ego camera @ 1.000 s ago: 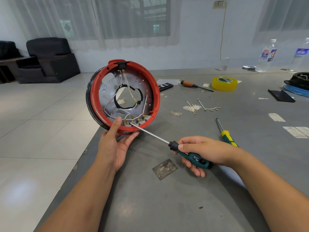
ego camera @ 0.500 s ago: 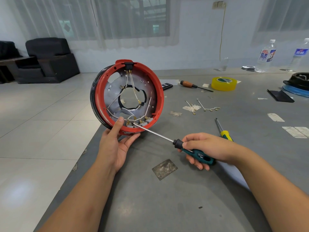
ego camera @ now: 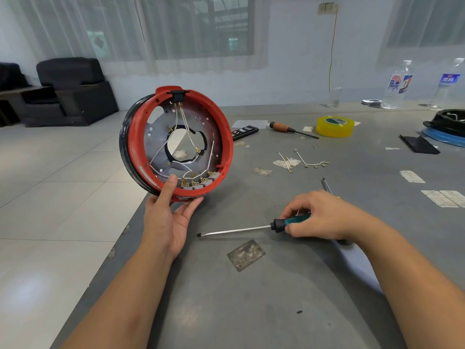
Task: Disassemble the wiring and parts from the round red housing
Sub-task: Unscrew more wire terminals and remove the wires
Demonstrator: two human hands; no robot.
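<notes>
Room: tiled floor, curtained windows, black armchair (ego camera: 75,91).
Table (ego camera: 251,298): grey; tape roll (ego camera: 335,126), loose wires (ego camera: 302,161), bottles (ego camera: 398,84).
Red housing (ego camera: 176,142): upright at table edge, left hand (ego camera: 168,217) grips its lower rim.
Screwdriver (ego camera: 251,229): on table, right hand (ego camera: 324,215) curled round handle.

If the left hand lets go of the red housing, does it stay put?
Probably not. The housing stands on its round edge at the table corner, propped by the left hand, so it would likely roll or tip. Open, thin-walled ring: probably light.

housing (ego camera: 176,144) left of screwdriver (ego camera: 251,229)
</notes>
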